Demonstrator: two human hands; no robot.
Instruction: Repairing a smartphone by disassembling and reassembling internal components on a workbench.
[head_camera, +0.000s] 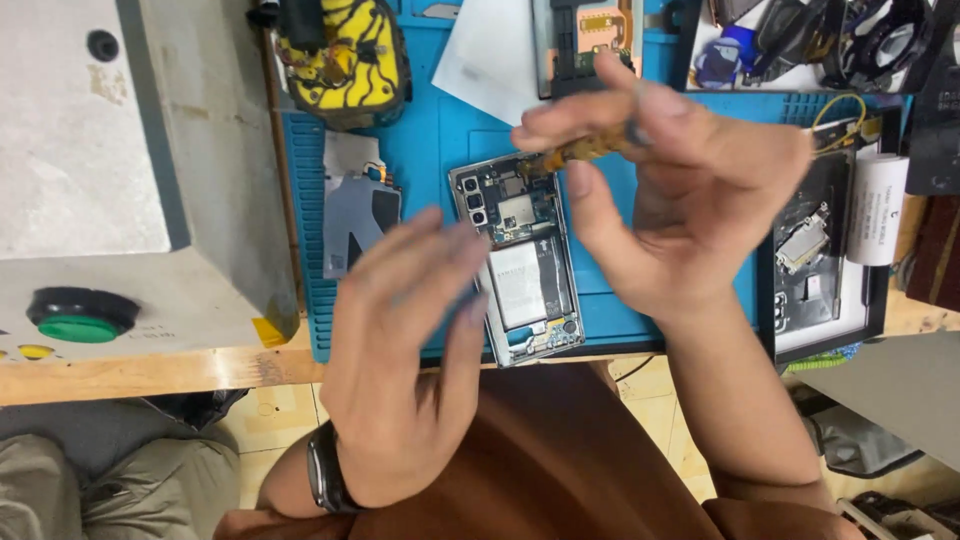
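The opened phone (520, 262) lay back-up on the blue mat (440, 140), its lower end near the mat's front edge, so its boards and battery faced the person. The right hand (680, 200) hovered just above the phone's top end, thumb and fingers pinched around a small yellow-handled tool (580, 150), held roughly level over the camera area. The left hand (400, 370) hung beside the phone's left edge, fingers spread loosely and holding nothing. A removed grey cover piece (355, 205) rested left of the phone, out of the way.
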